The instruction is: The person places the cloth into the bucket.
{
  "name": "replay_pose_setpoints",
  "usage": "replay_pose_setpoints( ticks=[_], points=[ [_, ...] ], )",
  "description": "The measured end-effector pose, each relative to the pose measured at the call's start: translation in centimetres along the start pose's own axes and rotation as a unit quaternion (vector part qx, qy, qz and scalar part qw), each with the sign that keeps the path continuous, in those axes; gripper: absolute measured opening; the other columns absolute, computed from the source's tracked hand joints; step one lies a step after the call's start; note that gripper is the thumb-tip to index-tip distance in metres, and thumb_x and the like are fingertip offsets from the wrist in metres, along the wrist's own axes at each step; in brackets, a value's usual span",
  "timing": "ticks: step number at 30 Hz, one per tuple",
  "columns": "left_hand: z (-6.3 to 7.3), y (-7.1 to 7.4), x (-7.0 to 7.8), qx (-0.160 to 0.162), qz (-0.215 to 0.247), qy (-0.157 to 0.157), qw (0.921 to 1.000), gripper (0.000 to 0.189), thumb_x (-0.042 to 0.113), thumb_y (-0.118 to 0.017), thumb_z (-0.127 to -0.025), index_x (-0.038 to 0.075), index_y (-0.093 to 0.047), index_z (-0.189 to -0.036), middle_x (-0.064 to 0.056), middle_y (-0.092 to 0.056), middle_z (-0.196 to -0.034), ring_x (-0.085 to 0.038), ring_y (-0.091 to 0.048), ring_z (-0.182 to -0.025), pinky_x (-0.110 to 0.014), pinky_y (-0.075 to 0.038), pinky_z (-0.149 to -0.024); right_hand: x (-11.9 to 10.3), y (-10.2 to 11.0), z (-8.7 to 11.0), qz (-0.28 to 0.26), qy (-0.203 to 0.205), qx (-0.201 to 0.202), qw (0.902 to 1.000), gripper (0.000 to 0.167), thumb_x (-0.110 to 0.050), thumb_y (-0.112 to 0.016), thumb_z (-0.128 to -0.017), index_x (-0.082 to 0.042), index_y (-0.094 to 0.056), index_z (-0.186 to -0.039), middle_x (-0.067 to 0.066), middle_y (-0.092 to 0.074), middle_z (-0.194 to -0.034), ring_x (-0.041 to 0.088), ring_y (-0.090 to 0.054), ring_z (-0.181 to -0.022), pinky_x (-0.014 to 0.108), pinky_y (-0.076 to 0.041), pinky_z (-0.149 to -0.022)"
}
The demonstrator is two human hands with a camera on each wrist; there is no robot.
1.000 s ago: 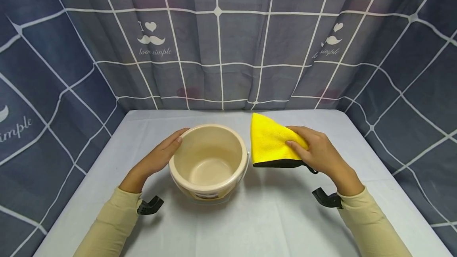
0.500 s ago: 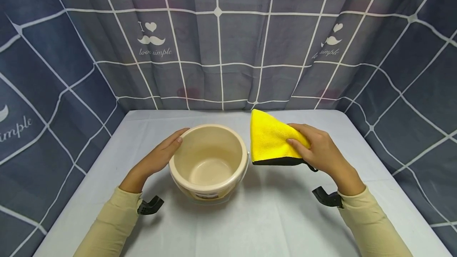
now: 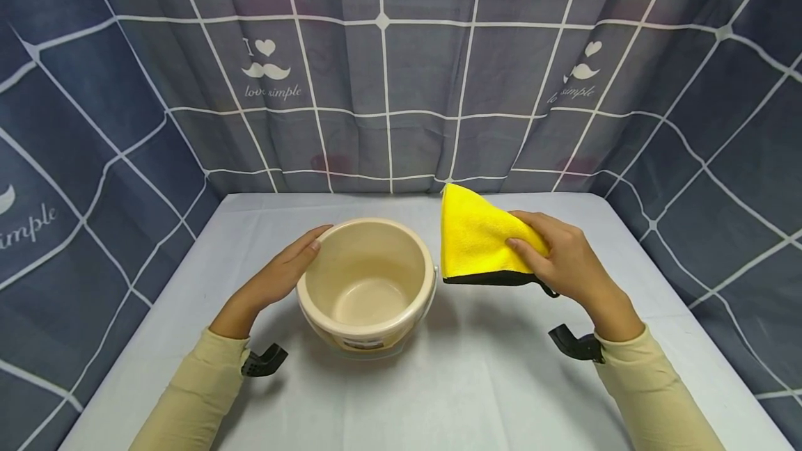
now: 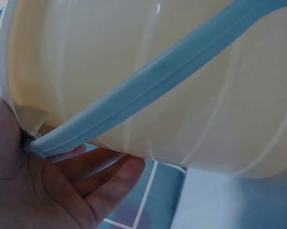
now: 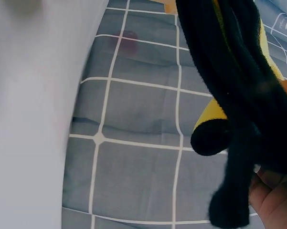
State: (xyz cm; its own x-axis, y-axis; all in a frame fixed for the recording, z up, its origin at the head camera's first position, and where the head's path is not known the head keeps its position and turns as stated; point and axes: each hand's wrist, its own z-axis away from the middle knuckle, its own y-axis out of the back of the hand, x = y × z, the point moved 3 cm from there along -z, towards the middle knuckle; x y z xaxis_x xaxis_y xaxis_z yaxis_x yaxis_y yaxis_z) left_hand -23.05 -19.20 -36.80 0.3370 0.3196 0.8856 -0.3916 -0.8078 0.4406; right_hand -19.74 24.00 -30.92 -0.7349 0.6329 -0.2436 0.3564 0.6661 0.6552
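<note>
A cream bucket (image 3: 366, 277) stands upright on the white-covered table, its open mouth facing up. My left hand (image 3: 282, 270) rests against its left side, thumb at the rim and fingers fairly straight along the outer wall. In the left wrist view the bucket's pale handle (image 4: 148, 76) slants down across the wall, its end beside my palm. To the right of the bucket, my right hand (image 3: 567, 256) pinches a folded towel (image 3: 479, 239), yellow with a dark underside, thumb on the yellow face. The towel is raised over the table; its dark folds (image 5: 229, 57) and a hanging dark loop fill much of the right wrist view.
The white cloth-covered table (image 3: 438, 395) reaches back to a grey checked curtain (image 3: 413, 75), which also encloses both sides. Black wrist mounts (image 3: 263, 360) sit at both sleeves.
My right hand has lifted the towel slightly, moving it up and a little away in the head view. The left hand and the bucket have stayed in place.
</note>
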Motion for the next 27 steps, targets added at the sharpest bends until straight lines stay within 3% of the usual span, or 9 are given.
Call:
replay_pose_setpoints(
  ticks=[3, 9, 17, 27],
  points=[
    [0.0, 0.0, 0.0, -0.001, 0.002, -0.002, 1.0000, 0.049, 0.028, -0.030, -0.114, 0.007, -0.032, -0.158, -0.017, -0.034, -0.159, -0.033, -0.030, -0.145, -0.013, -0.028, -0.105, -0.1, 0.1, -0.1, 0.000, 0.002, 0.007, 1.0000, 0.045, 0.000, -0.079, -0.080, -0.002, -0.069, -0.125, 0.008, -0.073, -0.112, 0.020, -0.065, -0.088, 0.018, -0.045, -0.082],
    [0.0, 0.1, -0.1, 0.000, -0.007, 0.000, 1.0000, 0.049, 0.028, -0.030, -0.114, 0.008, -0.033, -0.158, -0.016, -0.035, -0.159, -0.032, -0.030, -0.145, -0.017, -0.028, -0.107, -0.2, 0.2, -0.4, -0.001, 0.002, 0.008, 1.0000, 0.046, -0.001, -0.079, -0.081, -0.002, -0.069, -0.126, 0.009, -0.072, -0.116, 0.021, -0.066, -0.090, 0.017, -0.045, -0.083],
    [-0.2, 0.1, -0.1, -0.004, 0.002, -0.006, 1.0000, 0.049, 0.027, -0.029, -0.114, 0.007, -0.032, -0.158, -0.018, -0.038, -0.156, -0.034, -0.038, -0.139, -0.014, -0.033, -0.103, -0.2, 0.4, -0.8, 0.010, -0.004, 0.014, 0.9998, 0.044, -0.003, -0.079, -0.082, -0.001, -0.069, -0.124, 0.011, -0.073, -0.114, 0.021, -0.065, -0.087, 0.017, -0.045, -0.080],
    [-0.2, 0.1, -0.1, -0.005, 0.006, -0.006, 0.9999, 0.049, 0.027, -0.029, -0.114, 0.007, -0.032, -0.158, -0.018, -0.038, -0.156, -0.033, -0.037, -0.139, -0.013, -0.032, -0.103, -0.5, 0.4, -1.4, -0.004, 0.010, 0.029, 0.9995, 0.044, -0.002, -0.078, -0.081, -0.002, -0.069, -0.125, 0.010, -0.073, -0.112, 0.019, -0.063, -0.082, 0.018, -0.045, -0.076]
  ],
)
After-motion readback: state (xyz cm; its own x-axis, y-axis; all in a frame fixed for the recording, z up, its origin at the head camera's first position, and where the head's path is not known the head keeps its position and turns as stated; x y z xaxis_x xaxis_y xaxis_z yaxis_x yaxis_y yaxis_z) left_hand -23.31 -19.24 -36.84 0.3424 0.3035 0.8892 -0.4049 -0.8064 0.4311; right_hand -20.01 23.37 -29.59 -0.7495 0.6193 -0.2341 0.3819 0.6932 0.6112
